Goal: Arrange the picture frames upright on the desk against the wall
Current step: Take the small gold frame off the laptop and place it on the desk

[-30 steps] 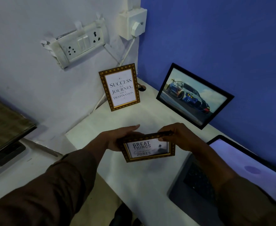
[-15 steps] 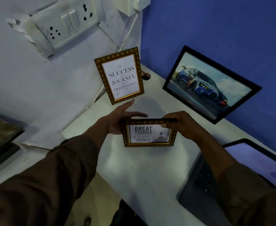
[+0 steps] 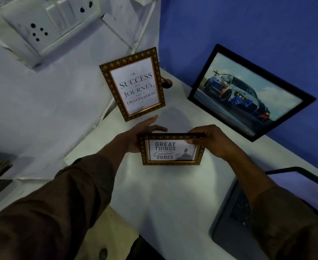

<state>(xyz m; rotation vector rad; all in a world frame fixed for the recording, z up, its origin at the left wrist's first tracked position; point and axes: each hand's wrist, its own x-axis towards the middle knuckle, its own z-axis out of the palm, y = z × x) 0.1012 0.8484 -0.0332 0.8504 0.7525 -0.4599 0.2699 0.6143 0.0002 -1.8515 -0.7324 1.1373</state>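
Note:
A small gold frame reading "Great Things... Zones" (image 3: 171, 150) stands in landscape on the white desk (image 3: 165, 194), held from both sides. My left hand (image 3: 138, 134) grips its left edge with fingers spread behind it. My right hand (image 3: 208, 139) pinches its top right corner. Behind it a gold "Success is a Journey" frame (image 3: 134, 85) stands upright against the white wall. A black frame with a car picture (image 3: 248, 92) leans on the blue wall at the right.
An open laptop (image 3: 252, 212) sits at the desk's right front. A switch-and-socket panel (image 3: 47, 21) and white cables are on the white wall. A small dark object (image 3: 166, 83) lies behind the Success frame. The desk's left edge drops off near my left arm.
Both hands have carried the small frame farther back on the desk, toward the Success frame, and tilted it more upright. The view has moved closer to the wall.

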